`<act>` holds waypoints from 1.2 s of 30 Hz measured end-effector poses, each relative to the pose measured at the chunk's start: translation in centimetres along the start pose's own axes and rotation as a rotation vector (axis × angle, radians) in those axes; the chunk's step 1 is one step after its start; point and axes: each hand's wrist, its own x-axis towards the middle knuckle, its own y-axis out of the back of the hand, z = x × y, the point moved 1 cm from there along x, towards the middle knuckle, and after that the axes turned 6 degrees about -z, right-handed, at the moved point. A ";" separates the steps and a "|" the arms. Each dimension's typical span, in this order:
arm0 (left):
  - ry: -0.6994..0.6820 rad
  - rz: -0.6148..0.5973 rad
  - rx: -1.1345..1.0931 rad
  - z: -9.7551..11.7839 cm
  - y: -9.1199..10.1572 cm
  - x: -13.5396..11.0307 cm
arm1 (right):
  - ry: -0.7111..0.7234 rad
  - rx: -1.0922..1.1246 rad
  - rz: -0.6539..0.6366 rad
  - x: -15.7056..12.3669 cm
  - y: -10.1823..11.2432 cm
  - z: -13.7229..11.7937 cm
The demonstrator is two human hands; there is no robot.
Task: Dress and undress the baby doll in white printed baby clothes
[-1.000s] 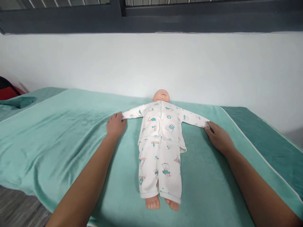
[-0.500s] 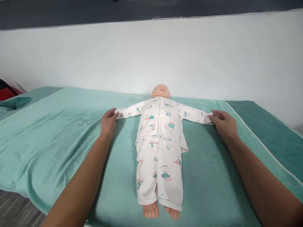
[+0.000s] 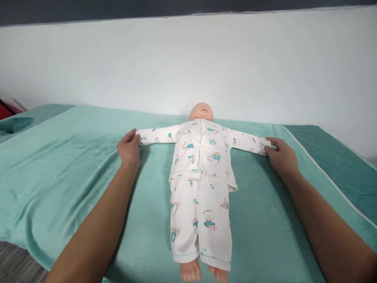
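A baby doll (image 3: 201, 112) lies on its back in the middle of the head view, feet toward me. It wears a white printed pajama top (image 3: 188, 157), closed down the front, and matching pajama pants (image 3: 185, 220). My left hand (image 3: 129, 147) pinches the cuff of the sleeve (image 3: 159, 135) on the left. On the other side, my right hand (image 3: 281, 156) grips the cuff of the right-hand sleeve (image 3: 249, 142). Both sleeves are stretched out sideways. The doll's bare feet (image 3: 190, 270) stick out of the pant legs; its hands do not show.
A soft green blanket (image 3: 73, 157) covers the surface under the doll, with wrinkles at the left. Darker green cloth (image 3: 330, 157) shows at the right. A white wall (image 3: 188, 63) rises behind the head. Something red (image 3: 7, 111) sits at the far left edge.
My left hand has moved outward to the left, and the sleeve it holds looks straighter and longer. My right hand keeps its hold, shifted slightly. The camera view has shifted a little.
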 end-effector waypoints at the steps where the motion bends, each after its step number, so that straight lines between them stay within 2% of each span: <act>1: 0.003 -0.003 -0.010 -0.1 -0.1 0.1 | -0.004 -0.014 0.002 0.1 0.0 0.0; 5: -0.013 -0.054 -0.021 -0.8 -0.3 0.7 | -0.026 -0.051 0.006 0.3 0.0 0.3; 11: -0.103 -0.103 0.286 -2.3 -0.1 1.7 | -0.031 -0.142 0.005 0.4 -0.3 1.0; 18: -0.103 -0.045 0.465 -1.9 0.9 0.8 | 0.129 -0.171 0.126 -1.2 -0.8 1.3; 21: -0.119 -0.025 0.512 -1.0 1.2 0.0 | 0.254 -0.189 0.172 -2.8 -1.1 0.3; 23: -0.189 -0.016 0.530 -0.2 1.4 -1.0 | 0.322 -0.164 0.163 -4.2 -1.5 -0.8; 26: -0.310 -0.045 0.512 1.1 1.8 -3.4 | 0.411 -0.079 0.084 -7.0 -1.9 -3.1; 29: -0.348 -0.175 0.458 2.1 2.8 -7.5 | 0.470 0.038 -0.006 -10.7 -1.9 -5.3; 31: -0.296 -0.258 0.422 2.6 4.0 -11.0 | 0.482 0.131 -0.073 -13.7 -1.6 -6.5; 33: -0.185 -0.361 0.397 3.0 5.5 -14.7 | 0.479 0.230 -0.151 -17.1 -1.2 -7.4; 36: -0.106 -0.614 0.333 3.6 7.7 -19.8 | 0.549 0.334 -0.322 -22.0 -0.4 -8.6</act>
